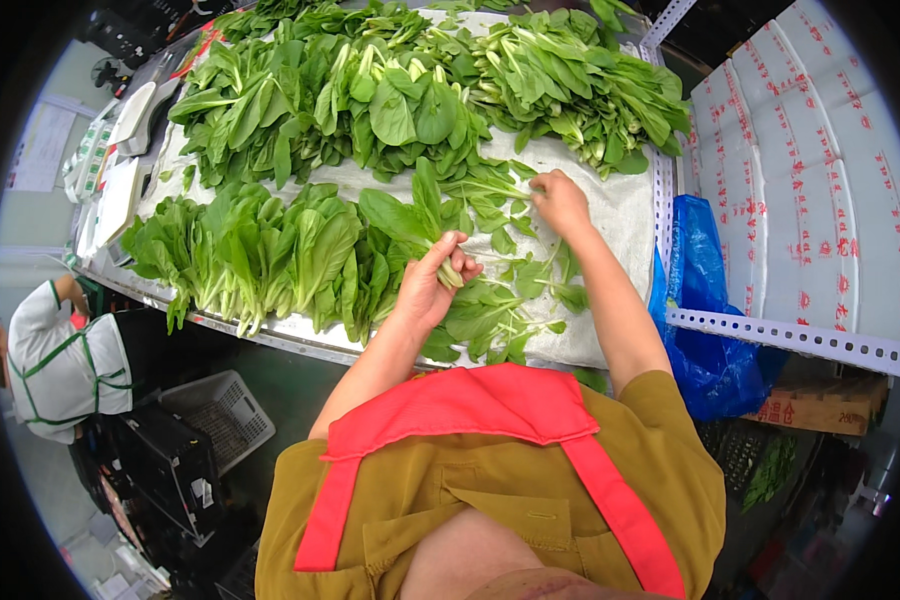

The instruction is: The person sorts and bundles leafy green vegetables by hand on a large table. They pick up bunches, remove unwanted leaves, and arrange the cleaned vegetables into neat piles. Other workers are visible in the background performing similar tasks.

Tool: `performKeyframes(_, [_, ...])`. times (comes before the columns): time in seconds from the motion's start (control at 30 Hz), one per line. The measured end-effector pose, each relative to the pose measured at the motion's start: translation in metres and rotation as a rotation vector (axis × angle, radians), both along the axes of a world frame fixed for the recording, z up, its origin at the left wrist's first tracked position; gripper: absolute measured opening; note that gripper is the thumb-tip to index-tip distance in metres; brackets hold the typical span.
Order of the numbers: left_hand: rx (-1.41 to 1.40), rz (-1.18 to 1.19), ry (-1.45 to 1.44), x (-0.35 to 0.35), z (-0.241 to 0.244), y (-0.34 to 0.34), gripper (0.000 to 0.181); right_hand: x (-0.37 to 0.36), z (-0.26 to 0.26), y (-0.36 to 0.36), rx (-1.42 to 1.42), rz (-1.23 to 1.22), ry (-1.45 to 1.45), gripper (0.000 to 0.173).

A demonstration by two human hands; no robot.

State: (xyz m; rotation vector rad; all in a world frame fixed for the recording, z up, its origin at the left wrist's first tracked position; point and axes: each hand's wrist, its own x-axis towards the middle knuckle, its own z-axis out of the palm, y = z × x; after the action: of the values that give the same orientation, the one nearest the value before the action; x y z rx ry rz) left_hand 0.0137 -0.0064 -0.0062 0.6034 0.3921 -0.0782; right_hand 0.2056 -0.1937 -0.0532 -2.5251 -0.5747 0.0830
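My left hand [436, 281] is closed around the pale stems of a small bunch of leafy greens [405, 217], with the leaves pointing up and away. To its right, my right hand [559, 199] has bent fingers at the stem ends of loose greens [495, 184] lying on the white cloth; whether it grips them I cannot tell. Loose leaves and stalks [495, 307] lie nearer my apron. A row of greens [270, 247] stands along the table's near left edge. Large heaps of greens [420, 112] cover the far side, with another heap [570, 82] at the far right.
At the table's left end are white trays [131, 120]. A perforated metal rail [787, 337] and blue plastic bag [709, 315] are at the right, beside stacked white packages [795, 165] bearing print. A co-worker [71, 360] stands left, near a crate [225, 420] on the floor.
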Motion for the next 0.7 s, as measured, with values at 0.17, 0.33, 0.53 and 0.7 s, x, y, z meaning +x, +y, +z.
performKeyframes(0.17, [0.043, 0.048, -0.009, -0.007, 0.009, 0.005, 0.032, 0.003, 0.002, 0.007, -0.251, 0.061, -0.043, 0.012])
performKeyframes(0.33, [0.01, 0.093, -0.004, -0.003, 0.002, 0.003, 0.03, 0.005, 0.043, -0.067, 0.263, -0.046, 0.476, 0.016])
performKeyframes(0.53, [0.04, 0.023, 0.021, 0.008, 0.002, -0.014, 0.026, -0.043, 0.056, -0.079, 1.235, -0.161, 0.889, 0.019])
performKeyframes(0.7, [0.207, 0.062, -0.051, 0.012, 0.018, -0.019, 0.034, -0.083, 0.064, -0.015, 1.021, -0.086, 0.628, 0.02])
